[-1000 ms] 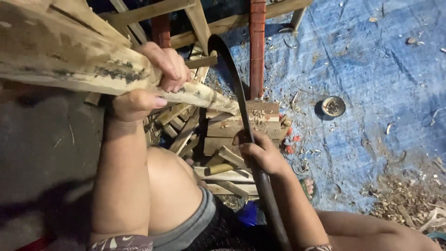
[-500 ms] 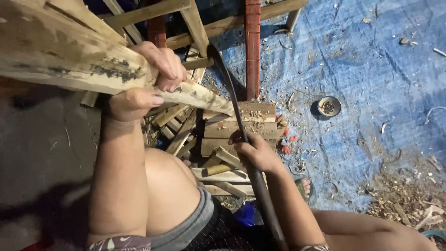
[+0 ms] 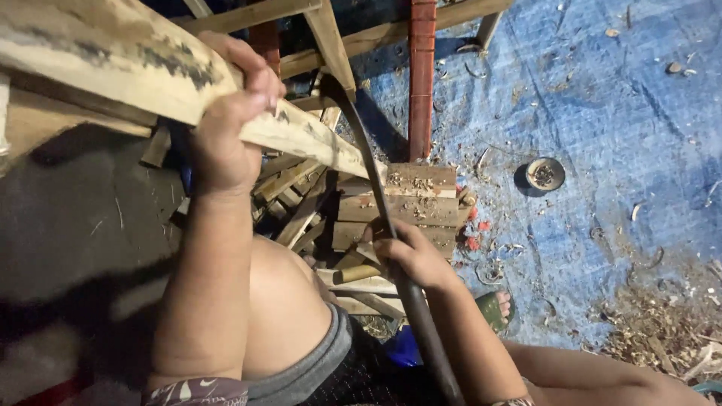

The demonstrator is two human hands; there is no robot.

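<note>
A seated person steadies a long, pale, rough-hewn wooden plank [image 3: 150,68] with the left hand [image 3: 226,128] while the right hand [image 3: 410,259] works a long, dark, curved blade [image 3: 368,165] against its tapered end.

The left hand's grip is clamped over the plank's upper edge, holding it slanted across the lap so the narrow tip points down toward a stack of short, light-brown cut wood blocks [image 3: 398,203]. The right hand's grip is wrapped shut on the blade's dark handle, the curved metal rising to meet the plank's underside near the tip. A blue plastic tarpaulin [image 3: 602,150] strewn with wood shavings [image 3: 654,331] covers the floor, apparently to catch the waste; a small round tin [image 3: 544,174] sits on it, well apart.
</note>
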